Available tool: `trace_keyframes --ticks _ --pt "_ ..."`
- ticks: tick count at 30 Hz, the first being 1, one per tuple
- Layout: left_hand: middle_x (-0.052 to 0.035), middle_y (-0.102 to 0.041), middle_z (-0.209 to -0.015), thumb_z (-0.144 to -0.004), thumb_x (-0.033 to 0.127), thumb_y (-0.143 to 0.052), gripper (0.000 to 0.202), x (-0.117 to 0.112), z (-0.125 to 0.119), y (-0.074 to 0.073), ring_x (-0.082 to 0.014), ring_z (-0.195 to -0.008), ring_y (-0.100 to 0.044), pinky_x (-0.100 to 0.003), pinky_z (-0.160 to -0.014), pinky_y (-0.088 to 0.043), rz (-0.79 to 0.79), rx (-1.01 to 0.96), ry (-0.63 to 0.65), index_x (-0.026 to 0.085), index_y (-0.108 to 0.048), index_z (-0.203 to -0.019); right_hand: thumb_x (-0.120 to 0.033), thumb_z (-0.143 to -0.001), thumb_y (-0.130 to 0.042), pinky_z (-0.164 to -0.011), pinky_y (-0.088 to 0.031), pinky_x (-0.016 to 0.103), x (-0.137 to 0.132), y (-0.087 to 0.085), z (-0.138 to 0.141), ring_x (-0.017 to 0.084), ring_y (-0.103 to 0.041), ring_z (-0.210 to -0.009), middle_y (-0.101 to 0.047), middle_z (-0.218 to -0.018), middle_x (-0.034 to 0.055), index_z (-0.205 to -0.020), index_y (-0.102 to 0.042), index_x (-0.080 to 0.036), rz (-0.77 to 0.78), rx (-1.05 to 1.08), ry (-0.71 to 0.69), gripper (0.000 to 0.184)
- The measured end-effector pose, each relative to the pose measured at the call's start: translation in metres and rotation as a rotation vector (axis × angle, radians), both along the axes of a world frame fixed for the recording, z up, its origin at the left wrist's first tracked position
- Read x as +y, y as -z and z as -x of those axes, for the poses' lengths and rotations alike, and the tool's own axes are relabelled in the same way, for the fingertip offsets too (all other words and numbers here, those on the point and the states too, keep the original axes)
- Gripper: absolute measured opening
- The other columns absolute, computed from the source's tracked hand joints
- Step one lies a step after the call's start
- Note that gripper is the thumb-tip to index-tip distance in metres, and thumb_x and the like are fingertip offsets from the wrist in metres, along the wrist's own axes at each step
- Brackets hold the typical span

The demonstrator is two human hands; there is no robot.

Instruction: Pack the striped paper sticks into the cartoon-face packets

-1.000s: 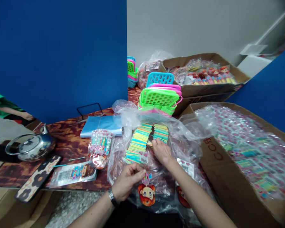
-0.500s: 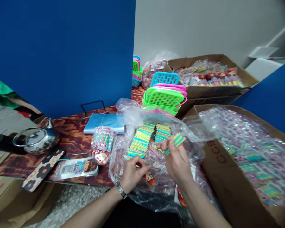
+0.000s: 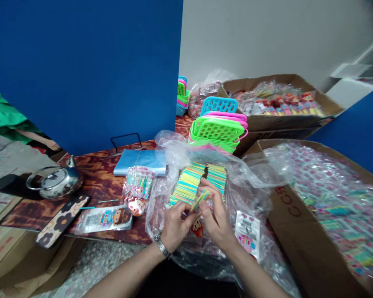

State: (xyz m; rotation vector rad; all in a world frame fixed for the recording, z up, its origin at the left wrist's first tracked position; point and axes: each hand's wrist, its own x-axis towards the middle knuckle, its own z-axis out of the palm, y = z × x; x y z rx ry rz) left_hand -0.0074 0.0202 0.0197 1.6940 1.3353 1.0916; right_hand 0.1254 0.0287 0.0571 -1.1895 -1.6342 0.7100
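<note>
My right hand is closed on a small bunch of yellow and blue-green sticks, tilted toward my left fingers. My left hand pinches what looks like a small packet with a red-haired cartoon head, which shows just below the fingertips; its upper part is hidden. Behind both hands, two rows of the same sticks lie side by side on a large clear plastic bag. A white printed packet rests on the bag beside my right wrist.
A filled packet, blue plastic sheets, a printed pouch, a flowered phone case and a metal kettle stand left. Stacked baskets are behind. Cartons of packets flank the right. A person's arm shows far left.
My right hand has moved left and down with the sticks, bringing them against my left fingers. The white packet by my right wrist has come into fuller view. The view has shifted slightly.
</note>
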Motion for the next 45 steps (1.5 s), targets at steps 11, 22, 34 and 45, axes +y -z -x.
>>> trace_keyframes --ticks 11,22,34,45 --pt "-0.0063 -0.066 -0.087 -0.079 0.016 -0.058 0.012 0.003 0.012 -0.003 -0.0159 -0.081 -0.061 -0.026 -0.071 -0.049 -0.258 0.039 0.115 0.016 -0.06 -0.091 -0.018 -0.083 -0.05 -0.094 -0.04 0.044 0.005 -0.009 -0.027 0.024 -0.044 -0.116 -0.045 -0.123 0.0103 -0.112 -0.052 -0.023 -0.271 -0.324 -0.087 0.029" --pt "-0.0086 -0.066 -0.091 -0.081 0.014 -0.056 0.016 0.006 0.022 -0.013 -0.0164 -0.087 -0.061 -0.027 -0.078 -0.049 -0.318 0.071 0.179 0.015 -0.059 -0.096 -0.012 -0.078 -0.057 -0.091 -0.042 0.043 0.011 -0.021 -0.018 0.024 -0.048 -0.111 -0.05 -0.118 0.0117 -0.098 -0.059 -0.02 -0.452 -0.424 -0.193 0.022" --pt "-0.0074 -0.064 -0.093 -0.076 0.03 -0.059 0.015 0.017 0.106 -0.008 -0.0211 -0.09 -0.059 -0.033 -0.081 -0.045 -0.074 0.374 -0.221 0.017 -0.062 -0.069 -0.026 -0.085 -0.047 -0.087 -0.045 0.037 0.019 0.009 -0.048 0.021 -0.053 -0.105 -0.057 -0.109 0.0095 -0.111 -0.052 -0.022 -0.278 -0.479 -0.081 0.027" --pt "-0.0177 -0.048 -0.123 -0.066 0.038 -0.064 0.058 0.07 0.177 0.035 -0.0323 -0.118 -0.042 -0.049 -0.098 -0.033 -0.03 0.555 -0.408 0.011 -0.049 -0.115 -0.034 -0.087 -0.038 -0.073 -0.047 0.031 0.015 0.047 -0.118 0.02 -0.059 -0.084 -0.063 -0.093 0.0079 -0.1 -0.059 -0.021 -0.153 -0.927 0.043 0.028"
